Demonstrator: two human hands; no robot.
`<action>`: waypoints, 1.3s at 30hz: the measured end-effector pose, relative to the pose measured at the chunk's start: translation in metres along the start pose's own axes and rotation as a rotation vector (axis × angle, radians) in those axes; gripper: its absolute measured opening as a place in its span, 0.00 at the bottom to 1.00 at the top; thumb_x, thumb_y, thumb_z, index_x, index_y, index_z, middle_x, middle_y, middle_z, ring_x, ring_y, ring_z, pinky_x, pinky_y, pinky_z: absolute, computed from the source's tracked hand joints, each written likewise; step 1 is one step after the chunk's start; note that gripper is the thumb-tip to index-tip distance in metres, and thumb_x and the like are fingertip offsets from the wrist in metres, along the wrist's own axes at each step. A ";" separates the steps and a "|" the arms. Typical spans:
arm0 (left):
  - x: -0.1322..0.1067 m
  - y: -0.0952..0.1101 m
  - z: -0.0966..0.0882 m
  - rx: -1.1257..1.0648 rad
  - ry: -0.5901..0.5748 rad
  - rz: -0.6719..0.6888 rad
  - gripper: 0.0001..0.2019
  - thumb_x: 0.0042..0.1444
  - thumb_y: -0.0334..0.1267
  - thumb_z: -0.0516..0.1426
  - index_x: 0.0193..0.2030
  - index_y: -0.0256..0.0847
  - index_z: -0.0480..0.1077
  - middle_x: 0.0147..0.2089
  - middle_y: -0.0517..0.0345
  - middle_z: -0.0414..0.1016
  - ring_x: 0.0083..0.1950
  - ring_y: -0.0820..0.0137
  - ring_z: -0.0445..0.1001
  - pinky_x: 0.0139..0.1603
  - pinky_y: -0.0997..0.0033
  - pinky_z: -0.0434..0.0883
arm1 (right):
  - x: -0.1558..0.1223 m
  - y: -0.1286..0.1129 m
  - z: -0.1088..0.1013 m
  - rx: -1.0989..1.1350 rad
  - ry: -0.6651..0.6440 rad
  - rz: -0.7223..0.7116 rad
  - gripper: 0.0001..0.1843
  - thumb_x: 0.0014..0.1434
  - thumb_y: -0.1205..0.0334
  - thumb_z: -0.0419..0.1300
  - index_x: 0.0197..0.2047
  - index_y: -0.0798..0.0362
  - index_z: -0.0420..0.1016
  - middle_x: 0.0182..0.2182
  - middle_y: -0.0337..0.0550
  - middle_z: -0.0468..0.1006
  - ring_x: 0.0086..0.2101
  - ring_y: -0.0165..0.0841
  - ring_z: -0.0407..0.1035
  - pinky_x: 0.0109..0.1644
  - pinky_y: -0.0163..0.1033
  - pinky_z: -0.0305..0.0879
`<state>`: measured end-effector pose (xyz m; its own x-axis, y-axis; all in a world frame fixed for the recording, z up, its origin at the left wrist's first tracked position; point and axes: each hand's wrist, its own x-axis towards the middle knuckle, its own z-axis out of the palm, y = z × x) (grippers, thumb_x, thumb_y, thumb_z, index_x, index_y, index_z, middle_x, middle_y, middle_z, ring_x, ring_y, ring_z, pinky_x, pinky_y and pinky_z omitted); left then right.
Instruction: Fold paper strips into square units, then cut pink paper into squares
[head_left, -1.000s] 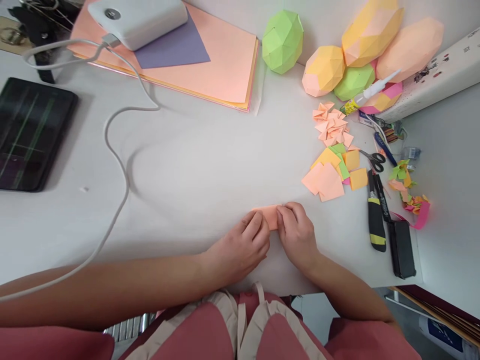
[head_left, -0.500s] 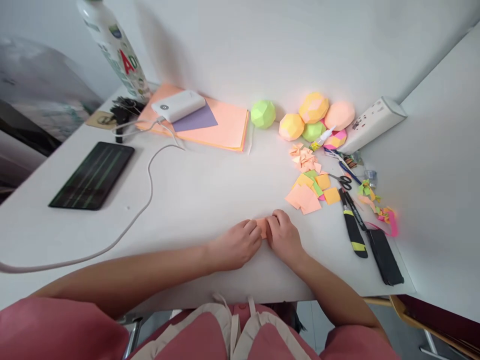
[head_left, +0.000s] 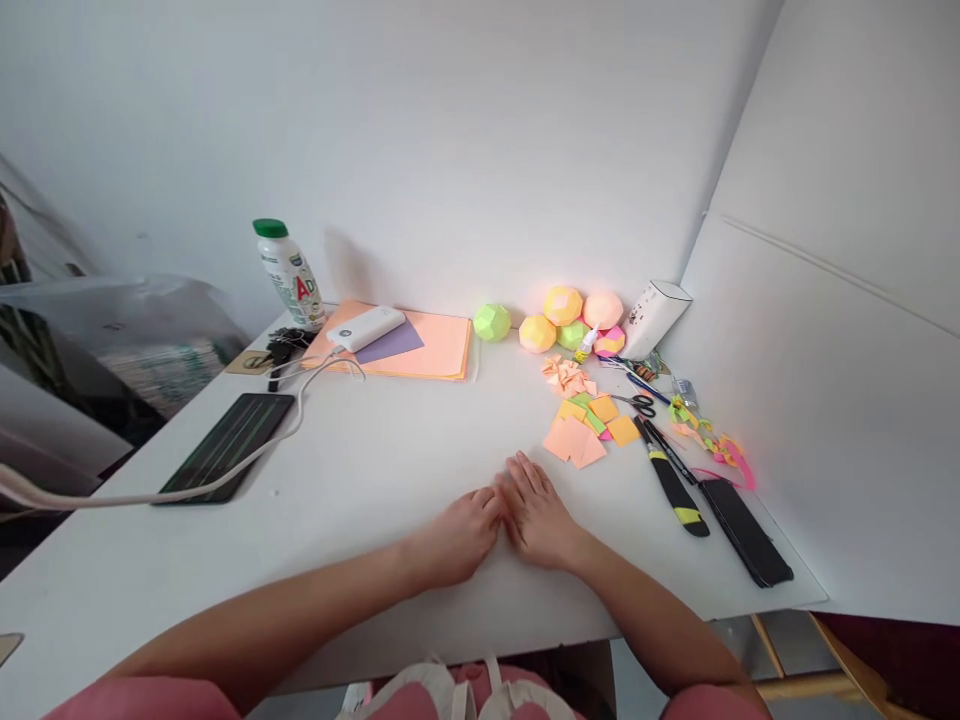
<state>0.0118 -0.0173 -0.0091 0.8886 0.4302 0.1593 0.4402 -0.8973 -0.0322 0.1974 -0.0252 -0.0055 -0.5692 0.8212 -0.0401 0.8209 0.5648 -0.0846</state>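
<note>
Both hands meet on the white table near its front edge. My left hand (head_left: pixel 461 535) is closed, its fingertips pressed down against the edge of my right hand. My right hand (head_left: pixel 538 512) lies nearly flat, fingers stretched out, palm down. The small piece of peach paper seen between them a moment earlier is covered by the hands. Just beyond the right hand is a loose pile of paper squares; the peach squares (head_left: pixel 574 442) are nearest, with yellow, green and orange squares (head_left: pixel 622 431) around them. Crumpled-looking folded peach pieces (head_left: pixel 568 376) lie behind.
Faceted paper balls (head_left: pixel 492 322) stand along the wall. Scissors (head_left: pixel 641 404), a utility knife (head_left: pixel 679 495) and a black case (head_left: pixel 746 532) lie at right. At left are a tablet (head_left: pixel 225 450), cable, power bank (head_left: pixel 367 328) on paper sheets (head_left: pixel 442 345), and bottle (head_left: pixel 289 275).
The camera view has tipped up, showing more wall. My right hand has gone from pinching the peach paper to lying flat, and the paper is now hidden.
</note>
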 end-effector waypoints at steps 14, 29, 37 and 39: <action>0.005 0.004 -0.009 -0.039 -0.168 -0.100 0.09 0.53 0.22 0.51 0.31 0.33 0.71 0.35 0.46 0.69 0.39 0.60 0.67 0.35 0.64 0.67 | -0.005 0.030 -0.009 0.159 -0.185 0.198 0.35 0.59 0.67 0.47 0.69 0.61 0.44 0.69 0.57 0.39 0.67 0.49 0.30 0.67 0.58 0.41; 0.000 -0.012 -0.005 -0.290 0.034 -0.181 0.09 0.54 0.26 0.53 0.27 0.38 0.71 0.33 0.56 0.70 0.35 0.70 0.68 0.32 0.73 0.63 | 0.001 0.016 -0.013 0.077 0.190 -0.313 0.07 0.54 0.71 0.54 0.34 0.54 0.73 0.35 0.45 0.73 0.40 0.36 0.66 0.44 0.40 0.67; 0.003 -0.010 0.004 -0.335 0.131 -0.171 0.05 0.54 0.28 0.54 0.31 0.39 0.71 0.35 0.54 0.69 0.39 0.68 0.67 0.37 0.71 0.65 | 0.000 0.015 -0.010 0.079 0.229 -0.340 0.11 0.53 0.74 0.51 0.35 0.54 0.73 0.35 0.46 0.75 0.42 0.35 0.70 0.42 0.39 0.68; 0.004 -0.011 0.007 -0.357 0.170 -0.178 0.05 0.55 0.29 0.54 0.32 0.38 0.71 0.36 0.54 0.69 0.39 0.67 0.67 0.38 0.70 0.65 | 0.001 0.017 -0.010 0.125 0.256 -0.327 0.12 0.52 0.74 0.50 0.34 0.53 0.73 0.35 0.45 0.76 0.39 0.35 0.71 0.39 0.38 0.69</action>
<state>0.0115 -0.0051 -0.0148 0.7559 0.5857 0.2926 0.4859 -0.8014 0.3488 0.2109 -0.0143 0.0028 -0.7553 0.6036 0.2554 0.5785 0.7971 -0.1730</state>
